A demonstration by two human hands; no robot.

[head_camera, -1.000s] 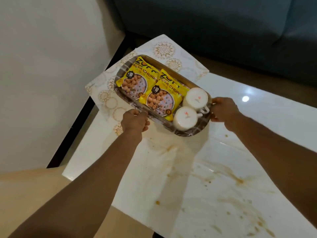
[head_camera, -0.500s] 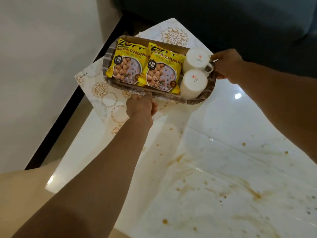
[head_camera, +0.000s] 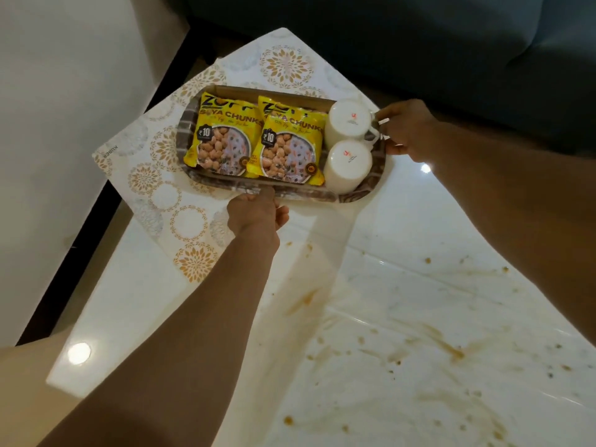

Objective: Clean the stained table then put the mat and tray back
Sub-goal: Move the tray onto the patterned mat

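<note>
1. The tray [head_camera: 222, 185], a long oval dish with a dark patterned rim, sits over the far left corner of the white table [head_camera: 403, 221], partly above the mat [head_camera: 154, 175]; whether it rests on the mat or is held just above it cannot be told.
2. The left hand [head_camera: 256, 212] is closed around the tray's near rim, fingers curled under the edge.
3. The right hand [head_camera: 408, 130] clasps the tray's right end, just beside the mug handles.
4. Inside the tray lie two yellow soya chunk packets [head_camera: 254, 140] side by side, the right one overlapping the left.
5. Two white mugs [head_camera: 348, 143] stand upside down at the tray's right end, touching each other.
6. The mat is pale with gold and grey round floral motifs; it lies askew on the table, with one corner hanging past the left edge.
7. Brown stains [head_camera: 445, 346] streak and dot the near and right part of the table, well apart from the mat.
8. A dark blue sofa [head_camera: 419, 53] stands beyond the table.
</note>
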